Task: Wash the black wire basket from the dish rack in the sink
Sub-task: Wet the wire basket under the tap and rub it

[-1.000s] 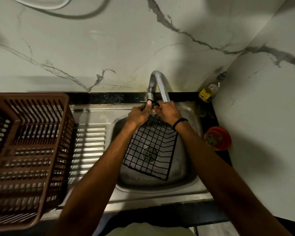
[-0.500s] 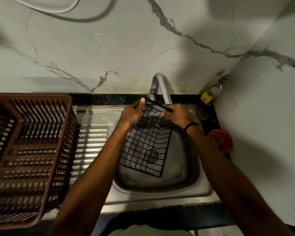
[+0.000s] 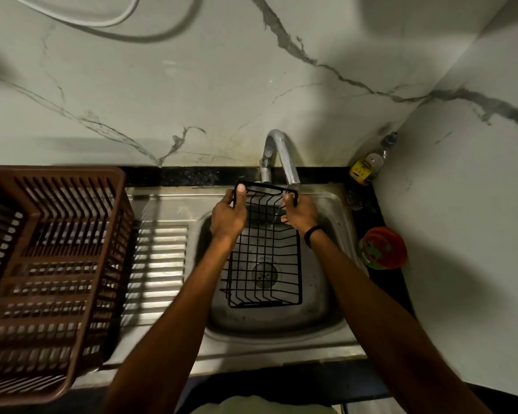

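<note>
L hand (image 3: 228,218) & R hand (image 3: 299,212) grip black wire basket (image 3: 265,246) rim over sink (image 3: 320,297), under tap (image 3: 281,150).

We stand in a home kitchen, we see a steel sink (image 3: 335,333) with a ribbed drainboard (image 3: 159,264), a curved tap (image 3: 281,150), a brown plastic dish rack (image 3: 51,264), a bottle (image 3: 368,165) by the marble wall (image 3: 192,85).

Single view, worn on your head: wide-angle, facing forward and steeply down onto the stainless steel sink basin (image 3: 323,306), close up. White marble-veined wall (image 3: 192,85) fills the upper half; black stone counter strip (image 3: 192,176) runs across mid-frame; brown slatted plastic dish rack (image 3: 57,264) is cropped by the left edge.
</note>
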### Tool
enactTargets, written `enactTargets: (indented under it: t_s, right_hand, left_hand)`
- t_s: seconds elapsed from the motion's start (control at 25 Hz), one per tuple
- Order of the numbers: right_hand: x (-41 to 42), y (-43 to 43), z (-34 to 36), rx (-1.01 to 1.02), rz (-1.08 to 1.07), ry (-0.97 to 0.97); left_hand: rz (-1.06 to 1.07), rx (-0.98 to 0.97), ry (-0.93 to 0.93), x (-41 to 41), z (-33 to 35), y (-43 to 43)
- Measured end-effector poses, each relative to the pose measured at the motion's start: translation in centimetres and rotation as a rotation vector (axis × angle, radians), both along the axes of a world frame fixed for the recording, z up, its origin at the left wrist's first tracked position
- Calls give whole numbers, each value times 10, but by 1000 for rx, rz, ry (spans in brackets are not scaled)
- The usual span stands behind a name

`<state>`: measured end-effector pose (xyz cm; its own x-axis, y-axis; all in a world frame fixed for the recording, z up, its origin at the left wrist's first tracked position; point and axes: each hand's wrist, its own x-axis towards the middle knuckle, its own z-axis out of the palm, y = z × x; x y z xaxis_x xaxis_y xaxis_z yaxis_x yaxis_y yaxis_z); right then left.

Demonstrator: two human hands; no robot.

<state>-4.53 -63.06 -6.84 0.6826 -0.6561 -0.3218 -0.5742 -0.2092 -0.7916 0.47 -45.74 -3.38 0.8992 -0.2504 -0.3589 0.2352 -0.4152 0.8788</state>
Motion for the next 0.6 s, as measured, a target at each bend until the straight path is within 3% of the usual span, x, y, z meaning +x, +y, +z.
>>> enactTargets:
  t_s: [0.08, 0.16, 0.24, 0.28, 0.44, 0.6]
  right_hand:
    - [3, -2, -12, -1, 74, 40]
    - [5, 2, -16, -11, 115, 27]
    - [10, 2, -19, -57, 149, 33]
    - [11, 9, -4, -92, 180, 59]
    - [14, 19, 36, -265, 298, 148]
    - [15, 9, 26, -219, 373, 133]
  left_hand:
    - [-1, 64, 68, 1, 1, 6]
    - [-41, 320, 49, 2, 9, 8]
    - [-100, 615, -134, 7, 21, 6]
    - [-177, 668, -247, 11, 23, 3]
    - [-598, 660, -425, 26, 19, -15]
    - [-691, 743, -470, 33, 18, -24]
